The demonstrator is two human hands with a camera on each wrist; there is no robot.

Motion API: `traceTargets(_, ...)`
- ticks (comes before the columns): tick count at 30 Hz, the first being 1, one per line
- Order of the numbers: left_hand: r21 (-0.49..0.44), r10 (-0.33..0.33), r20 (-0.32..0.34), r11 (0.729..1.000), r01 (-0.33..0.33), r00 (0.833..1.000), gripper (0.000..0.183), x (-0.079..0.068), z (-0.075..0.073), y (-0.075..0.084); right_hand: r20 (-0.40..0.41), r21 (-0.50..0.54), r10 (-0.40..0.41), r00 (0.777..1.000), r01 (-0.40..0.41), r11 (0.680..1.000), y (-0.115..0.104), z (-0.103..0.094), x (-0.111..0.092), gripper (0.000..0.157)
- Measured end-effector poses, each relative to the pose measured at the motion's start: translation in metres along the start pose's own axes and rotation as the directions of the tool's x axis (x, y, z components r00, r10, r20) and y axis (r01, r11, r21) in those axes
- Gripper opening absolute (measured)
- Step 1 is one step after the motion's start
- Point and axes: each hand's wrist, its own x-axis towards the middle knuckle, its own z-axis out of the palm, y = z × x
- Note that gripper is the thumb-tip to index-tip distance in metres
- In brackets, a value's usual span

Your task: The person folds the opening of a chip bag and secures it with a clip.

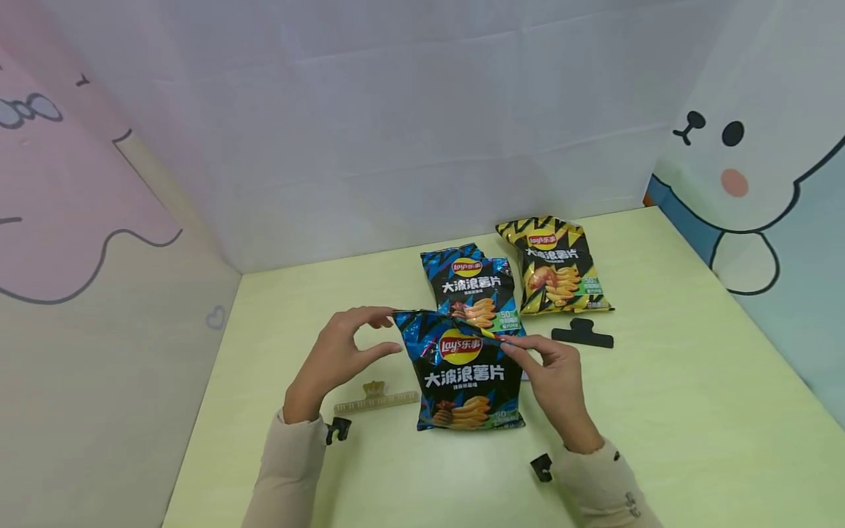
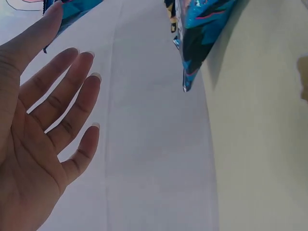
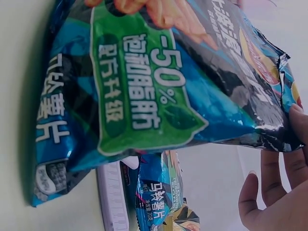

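A blue and black Lay's chip bag [image 1: 470,381] is held up with its printed front facing me. My right hand [image 1: 557,381] pinches its top right corner between thumb and fingers. In the right wrist view the thumb [image 3: 299,122] lies against the bag's top edge. My left hand [image 1: 333,359] is at the top left corner, thumb and fingers spread apart. From the left wrist view, its thumb [image 2: 50,21] overlaps that corner, while the other fingers [image 2: 86,96] extend loosely away from the bag. The bag's back is hidden.
Behind it lies another blue chip bag [image 1: 470,282], with a yellow chip bag [image 1: 557,268] to its right. A black clip [image 1: 583,335] lies below the yellow bag. A gold translucent clip [image 1: 376,400] is near my left wrist. A lavender clip [image 3: 113,197] is partly hidden behind the held bag.
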Motion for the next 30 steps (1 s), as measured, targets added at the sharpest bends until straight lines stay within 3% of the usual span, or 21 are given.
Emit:
traceTargets(7,0.027,-0.093,0.074,0.995,0.091,0.993,0.045,-0.019,0.009,-0.016,-0.005,0.003,0.017,1.000,-0.017,1.000,-0.001,0.000,0.001,0.020)
traceTargets(17,0.070,-0.209,0.173,0.977,0.199,0.963,0.041,-0.045,0.022,-0.035,-0.017,0.000,0.014,1.000,-0.014,1.000,-0.001,0.000,-0.002,0.019)
traceTargets(25,0.119,-0.299,0.240,0.953,0.278,0.924,0.026,-0.050,0.029,-0.041,-0.021,0.012,0.003,1.000,-0.003,1.000,0.000,0.001,-0.002,0.018)
traceTargets(30,0.158,-0.335,0.239,0.939,0.304,0.911,0.026,-0.049,0.033,-0.043,-0.018,0.025,-0.005,1.000,0.005,1.000,0.000,0.000,-0.002,0.018)
